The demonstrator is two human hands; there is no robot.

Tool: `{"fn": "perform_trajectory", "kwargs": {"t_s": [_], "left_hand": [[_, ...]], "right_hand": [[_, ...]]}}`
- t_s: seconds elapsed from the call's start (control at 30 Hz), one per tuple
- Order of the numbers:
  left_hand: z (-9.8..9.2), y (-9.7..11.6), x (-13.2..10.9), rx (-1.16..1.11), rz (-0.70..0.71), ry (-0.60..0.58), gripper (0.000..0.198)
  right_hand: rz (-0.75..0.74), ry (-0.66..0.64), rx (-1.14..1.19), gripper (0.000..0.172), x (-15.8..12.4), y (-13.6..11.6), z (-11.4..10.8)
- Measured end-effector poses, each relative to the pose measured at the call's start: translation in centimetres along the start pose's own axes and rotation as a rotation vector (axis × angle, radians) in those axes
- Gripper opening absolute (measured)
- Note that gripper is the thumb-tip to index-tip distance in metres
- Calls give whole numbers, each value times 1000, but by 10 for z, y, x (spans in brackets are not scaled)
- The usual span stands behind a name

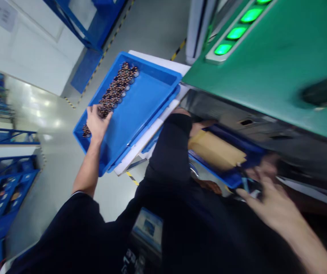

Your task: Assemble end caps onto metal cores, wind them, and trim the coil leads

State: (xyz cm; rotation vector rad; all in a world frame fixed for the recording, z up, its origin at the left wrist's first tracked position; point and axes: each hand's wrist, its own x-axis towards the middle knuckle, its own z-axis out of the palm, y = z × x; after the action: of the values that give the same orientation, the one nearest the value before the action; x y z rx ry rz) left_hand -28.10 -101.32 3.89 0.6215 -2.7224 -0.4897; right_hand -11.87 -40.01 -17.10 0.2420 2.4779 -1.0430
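My left hand (97,123) is over the lower end of a band of small copper-wound parts (116,89) in a blue tray (140,102). Its thumb and fingers bend around some of these parts on either side. The parts lie packed together along the tray's left side, with a few more below the hand. My right hand (272,201), smeared by motion, is at the lower right beside a dark object with a teal strip (245,182). Whether it holds that object is unclear.
A green machine top (280,68) with lit green buttons (236,33) fills the upper right. Beneath it, a blue bin (223,173) holds a tan block (216,150). My dark-clad leg (169,148) comes between tray and bin. Blue shelving (6,190) stands left.
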Motion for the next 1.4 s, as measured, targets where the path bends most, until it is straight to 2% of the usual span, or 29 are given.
{"fn": "perform_trajectory", "kwargs": {"t_s": [0.07,0.1,0.17,0.27,0.33,0.4,0.43,0.5,0.53,0.63,0.73,0.83,0.93,1.1,1.23,1.4], "left_hand": [[5,35,-7,-115,149,0,76],[12,59,-12,-211,286,0,78],[30,118,-27,-452,570,-18,77],[65,223,-58,-664,884,-282,58],[91,285,-75,-711,1027,-449,45],[116,326,-84,-682,1074,-556,29],[126,337,-86,-666,1079,-574,21],[135,342,-89,-691,1098,-549,12],[132,338,-93,-738,1121,-510,15],[100,311,-118,-884,1158,-411,23],[60,285,-152,-904,1163,-424,16],[43,271,-176,-885,1128,-461,22],[45,264,-185,-865,1061,-509,32],[48,261,-186,-909,1071,-581,30],[48,261,-190,-909,1064,-593,32],[52,263,-194,-976,1068,-549,41]], "right_hand": [[45,-24,21,95,-13,-28,-2],[47,-32,21,93,-18,-38,0],[40,-27,13,98,-25,-51,6],[2,-31,6,102,-32,-60,10],[-38,-21,16,101,-40,-68,6],[-83,5,45,99,-50,-76,0],[-104,26,68,97,-57,-79,-3],[-139,89,130,90,-72,-83,-9],[-152,130,169,84,-80,-84,-11],[-176,267,306,70,-107,-91,-12],[-194,355,422,63,-127,-110,-15],[-299,400,502,65,-133,-135,-23],[-392,409,534,73,-131,-153,-33],[-412,408,484,66,-131,-159,-40],[-407,443,458,61,-133,-158,-40],[-419,451,490,68,-135,-158,-40]]}}
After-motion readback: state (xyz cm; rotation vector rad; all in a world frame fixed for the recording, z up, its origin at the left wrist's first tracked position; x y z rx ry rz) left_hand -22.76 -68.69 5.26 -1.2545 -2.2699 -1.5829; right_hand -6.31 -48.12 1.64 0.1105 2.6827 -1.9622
